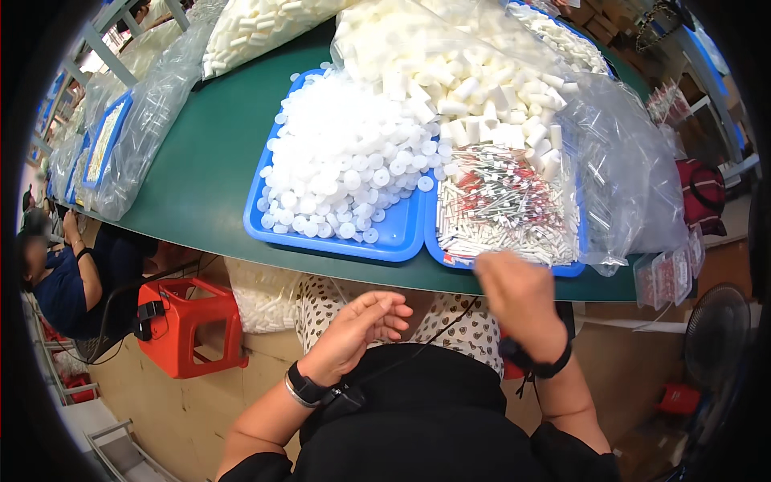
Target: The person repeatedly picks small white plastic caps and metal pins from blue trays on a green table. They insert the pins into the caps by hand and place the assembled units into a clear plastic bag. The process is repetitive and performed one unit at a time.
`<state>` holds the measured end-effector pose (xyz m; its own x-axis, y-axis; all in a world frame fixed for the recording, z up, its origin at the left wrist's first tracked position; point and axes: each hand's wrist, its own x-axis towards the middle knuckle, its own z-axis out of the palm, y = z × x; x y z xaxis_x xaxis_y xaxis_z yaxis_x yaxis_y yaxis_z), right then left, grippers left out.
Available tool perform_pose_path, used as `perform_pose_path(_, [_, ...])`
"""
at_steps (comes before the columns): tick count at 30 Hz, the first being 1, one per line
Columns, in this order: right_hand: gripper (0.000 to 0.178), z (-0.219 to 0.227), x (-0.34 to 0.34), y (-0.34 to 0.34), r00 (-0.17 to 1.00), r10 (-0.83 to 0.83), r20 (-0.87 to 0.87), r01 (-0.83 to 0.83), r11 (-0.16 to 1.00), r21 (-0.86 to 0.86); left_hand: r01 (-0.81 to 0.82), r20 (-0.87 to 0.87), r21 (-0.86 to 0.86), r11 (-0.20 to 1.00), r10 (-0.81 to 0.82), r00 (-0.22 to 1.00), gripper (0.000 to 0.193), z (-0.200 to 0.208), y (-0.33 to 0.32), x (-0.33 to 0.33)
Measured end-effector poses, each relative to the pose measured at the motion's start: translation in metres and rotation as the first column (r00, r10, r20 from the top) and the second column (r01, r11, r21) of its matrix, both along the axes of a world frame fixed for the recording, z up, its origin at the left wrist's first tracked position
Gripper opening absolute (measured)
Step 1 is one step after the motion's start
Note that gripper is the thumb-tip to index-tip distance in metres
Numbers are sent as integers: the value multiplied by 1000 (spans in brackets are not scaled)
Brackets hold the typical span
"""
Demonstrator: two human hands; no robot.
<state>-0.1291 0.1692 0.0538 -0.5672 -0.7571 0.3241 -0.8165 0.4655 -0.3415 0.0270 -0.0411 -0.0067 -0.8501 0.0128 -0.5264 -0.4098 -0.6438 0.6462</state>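
Note:
My left hand (pixel 360 331) is in front of the table edge above my lap, its fingers curled and the thumb closed against the index finger. Whatever is in that pinch, if anything, is too small to make out. Smeared by motion, my right hand (pixel 518 301) is at the near edge of the right blue tray (pixel 568 271); its fingertips are unclear. Short white sticks with red and dark green parts (pixel 510 197) lie in this tray, with white foam-like cylinders (pixel 474 120) heaped behind them. Beside it, the left blue tray (pixel 385 247) is piled with translucent white discs (pixel 345 157).
Clear plastic bags (pixel 618 177) lie right of the trays on the green table (pixel 197 169). A bag of white cylinders (pixel 257 32) is at the back. At left are a red stool (pixel 189 325) and a seated person (pixel 76 281). A fan (pixel 719 337) stands at right.

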Motion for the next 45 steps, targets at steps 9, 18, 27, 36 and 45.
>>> perform_pose_path(9, [12,-1,-49,27,946,-166,-278,204,972,114,-482,-410,-869,-110,-387,826,28,41,-31,-73])
perform_pose_path(18, [13,18,-34,33,956,-264,130,292,904,-311,-409,-310,-848,-337,-312,898,28,38,-36,-116])
perform_pose_path(27, [14,6,-11,8,618,254,744,472,638,-609,-474,-344,-799,-370,-364,865,15,38,-37,-125])
perform_pose_path(36, [15,-7,8,-6,344,459,819,557,603,-571,-78,-227,241,967,134,965,34,41,8,-74])
perform_pose_path(45, [13,-16,20,-13,279,383,881,569,673,-473,-62,-150,551,832,172,974,42,14,34,-55])
